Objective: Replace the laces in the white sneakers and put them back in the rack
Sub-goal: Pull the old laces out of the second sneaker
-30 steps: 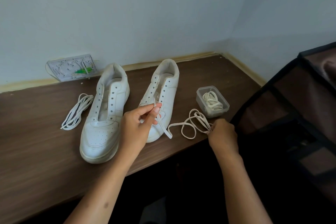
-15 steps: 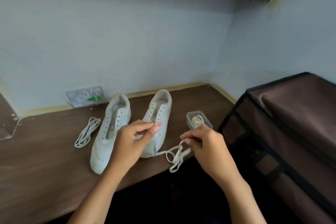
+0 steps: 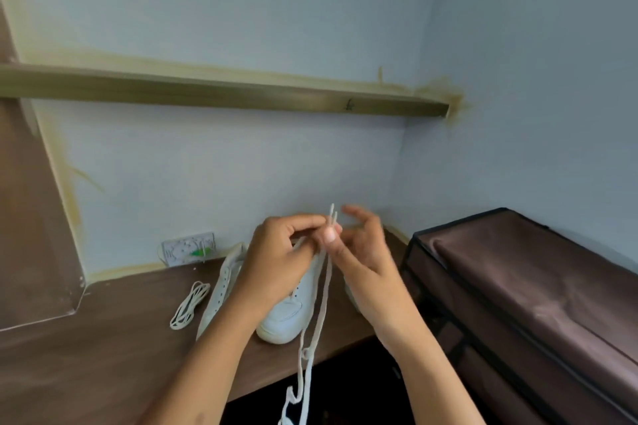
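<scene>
Hands first: I see both raised together above the brown table, in front of the sneakers; my left hand has its fingers curled and pinches the lace near its two tips, which stick up side by side just above the pinch; my right hand meets it there, thumb pressed against the same spot on the lace, while its other fingers are spread and loosely bent, gripping nothing that I can make out; from the pinch the lace drops in two strands, passes in front of the toe of one shoe, crosses the near edge of the table and hangs on below it, kinked near the bottom of the view.

Two white sneakers stand on the table toward its back right part, toes pointing at me; the right sneaker shows only its toe and part of its side beneath my hands; the left sneaker is largely hidden behind my left forearm, a row of empty eyelets showing along its upper; I cannot tell whether either shoe has any lace threaded.

Left of the left sneaker, apart from it, a second lace bundle lies looped on the tabletop; behind the shoes, at the back edge against the wall, sits a white socket plate with a green mark.

Right of the table stands the brown fabric rack, black-edged, its cover closed.
</scene>
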Motion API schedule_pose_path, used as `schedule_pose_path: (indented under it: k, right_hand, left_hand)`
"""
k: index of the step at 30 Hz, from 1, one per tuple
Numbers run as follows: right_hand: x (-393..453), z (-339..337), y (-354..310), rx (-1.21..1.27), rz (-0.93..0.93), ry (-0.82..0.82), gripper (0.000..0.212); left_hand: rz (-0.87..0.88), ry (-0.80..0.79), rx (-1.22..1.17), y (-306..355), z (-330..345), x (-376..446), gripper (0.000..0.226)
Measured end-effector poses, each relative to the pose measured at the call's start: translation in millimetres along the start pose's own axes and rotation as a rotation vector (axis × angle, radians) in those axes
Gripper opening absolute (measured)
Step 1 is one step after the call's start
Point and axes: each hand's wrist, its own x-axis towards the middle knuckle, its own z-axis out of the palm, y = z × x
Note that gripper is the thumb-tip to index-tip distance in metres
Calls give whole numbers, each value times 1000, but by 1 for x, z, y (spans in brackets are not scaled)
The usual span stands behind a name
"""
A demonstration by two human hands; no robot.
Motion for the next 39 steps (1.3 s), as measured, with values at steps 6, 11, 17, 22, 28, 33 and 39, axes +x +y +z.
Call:
schedule_pose_path:
  k: [6,11,17,22,28,33,39]
  right_hand:
    - [-23,-15,-6,113,142,-133,29]
    - [-25,-38,-20,-89,129,-24,33]
    - [-21,-37,-28,-195,130,-39,31]
    - [-14,-18,-27,-244,120,-85,27]
    - [-8,-12,-27,-149,48,-53,23]
    - [-9,-11,-17,-147,60,-76,22]
    - [-11,-7,-5,-132,69,-107,23]
  left_hand:
    - [-207,409,-220,-7,-31,12,15]
    - [-540,593,-208,-65,-59,-6,17]
    - [-625,291,-31,-87,-54,-39,11]
    - [-284,-65,-61,-39,-26,-37,31]
    - [-193,-214,-214,-22,-3,-38,40]
    - [-184,-162,-297,-28,-11,-42,35]
    - [-167,-302,-225,-29,-13,-44,36]
